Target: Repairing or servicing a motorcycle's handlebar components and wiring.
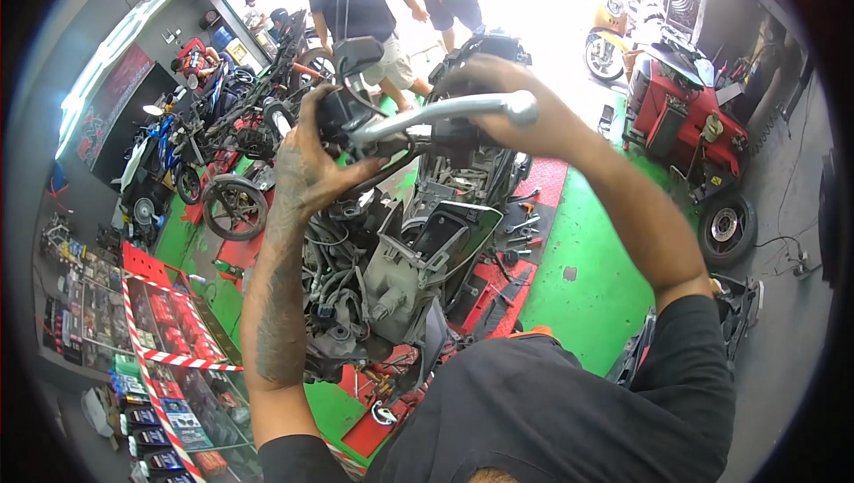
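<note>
Raised in front of me is a silver handlebar lever [445,111] with a round ball end on the right. My left hand [307,158] is closed round the black housing [336,118] at the lever's inner end, its thumb stretched below. Behind the lever's outer half, my right hand [511,96] curls over a dark part [454,134]; the lever hides some of its fingers. A black mirror [360,54] rises on a stalk above the housing. Beneath my hands stands a stripped motorcycle [387,278], its cables, frame and a grey box-like body exposed.
Tools [525,221] lie on the red platform right of the motorcycle. A glass display case [182,341] edged with striped tape stands left. Two people [351,3] stand ahead. Other motorcycles line the left; a red machine [680,100] and loose wheel [728,227] are at right.
</note>
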The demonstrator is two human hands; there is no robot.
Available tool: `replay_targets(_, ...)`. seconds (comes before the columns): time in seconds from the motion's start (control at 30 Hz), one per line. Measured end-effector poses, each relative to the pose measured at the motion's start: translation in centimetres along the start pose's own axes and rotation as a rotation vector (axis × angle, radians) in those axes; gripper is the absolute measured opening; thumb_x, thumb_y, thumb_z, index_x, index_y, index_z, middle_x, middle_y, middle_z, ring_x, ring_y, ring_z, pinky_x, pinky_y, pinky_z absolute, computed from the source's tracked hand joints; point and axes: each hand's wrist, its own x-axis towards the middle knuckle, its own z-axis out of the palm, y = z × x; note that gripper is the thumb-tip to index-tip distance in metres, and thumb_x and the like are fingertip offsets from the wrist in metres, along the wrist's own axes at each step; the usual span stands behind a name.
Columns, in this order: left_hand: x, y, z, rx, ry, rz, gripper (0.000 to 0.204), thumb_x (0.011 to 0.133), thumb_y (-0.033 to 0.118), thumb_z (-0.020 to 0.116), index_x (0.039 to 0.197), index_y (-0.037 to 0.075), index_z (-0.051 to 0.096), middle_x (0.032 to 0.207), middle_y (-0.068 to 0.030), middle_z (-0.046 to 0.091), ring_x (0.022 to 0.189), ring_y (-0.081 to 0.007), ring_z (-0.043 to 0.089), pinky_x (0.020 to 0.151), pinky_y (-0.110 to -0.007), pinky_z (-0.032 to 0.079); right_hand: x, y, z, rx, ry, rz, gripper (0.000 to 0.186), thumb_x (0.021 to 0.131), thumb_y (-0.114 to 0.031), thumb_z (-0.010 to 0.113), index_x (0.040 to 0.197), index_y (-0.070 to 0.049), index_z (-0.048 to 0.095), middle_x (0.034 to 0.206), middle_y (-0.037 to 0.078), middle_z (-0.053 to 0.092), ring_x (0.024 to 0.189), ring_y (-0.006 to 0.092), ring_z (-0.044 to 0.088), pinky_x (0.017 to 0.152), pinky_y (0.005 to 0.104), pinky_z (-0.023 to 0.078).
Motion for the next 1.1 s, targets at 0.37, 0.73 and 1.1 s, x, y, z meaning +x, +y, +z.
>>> replay_targets(0.37,-1.2,-1.0,1.3,-0.014,-0.086,0.174,0.106,0.056,0.037,0.097,0.143,0.008,0.044,0.11,-0.0149,0.072,0.094,-0.0265,0.075,0.084,-0.039,0.061,-9.0,-2.4,8.1,0.706,0.219,0.289,0.049,0.096,-0.016,0.07,0.139,0.001,0.056,0.126,0.02,0.066,0.111,0.027,0.069,0.094,0.0379,0.056)
replay_targets(0.73,-2.2,-1.0,-0.7,0.306,0.052,0.247,0.104,0.055,0.033,0.097,0.143,0.011,0.045,0.106,-0.0158,0.073,0.091,-0.0312,0.075,0.078,-0.041,0.061,-8.9,-5.7,11.9,0.649,0.269,0.201,0.027,0.091,-0.016,0.076,0.112,-0.001,0.07,0.094,0.016,0.07,0.082,0.0311,0.07,0.074,0.0406,0.054)
replay_targets(1.1,-1.5,-3.6,1.6,-0.156,0.025,0.121,0.107,0.058,0.021,0.094,0.148,0.005,0.038,0.113,-0.0159,0.07,0.102,-0.0237,0.071,0.088,-0.036,0.057,-6.7,-6.1,11.1,0.839,0.278,0.074,0.024,0.096,-0.013,0.072,0.112,0.003,0.064,0.095,0.013,0.06,0.085,0.0203,0.062,0.072,0.0352,0.049)
